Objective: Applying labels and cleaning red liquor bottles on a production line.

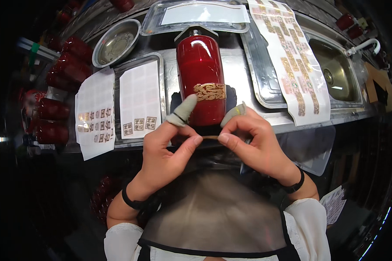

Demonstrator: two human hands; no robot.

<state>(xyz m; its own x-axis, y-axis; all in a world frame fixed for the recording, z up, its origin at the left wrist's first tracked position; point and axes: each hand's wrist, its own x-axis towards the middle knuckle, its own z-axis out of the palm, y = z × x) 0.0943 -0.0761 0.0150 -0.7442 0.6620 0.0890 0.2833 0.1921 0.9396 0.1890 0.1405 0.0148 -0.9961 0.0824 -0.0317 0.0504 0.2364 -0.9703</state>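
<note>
A glossy dark red bottle (200,61) lies on its side in front of me, neck pointing away. A gold ornamental decal (210,92) sits across its lower part. Just off the bottle's near end, a thin brownish strip (211,137) is stretched between my two hands. My left hand (167,150) pinches one end between thumb and a finger, while my right hand (258,145) pinches the other. Each hand has a grey finger cover (184,111) on one finger; the left one is raised beside the bottle. What the strip is made of cannot be made out.
Left of the bottle lie two decal sheets (139,98) on trays, with a metal bowl (116,42) beyond. At the right, a long gold decal sheet (292,61) crosses a metal tray (261,82) beside a sink (335,71). More red bottles (69,65) stand far left.
</note>
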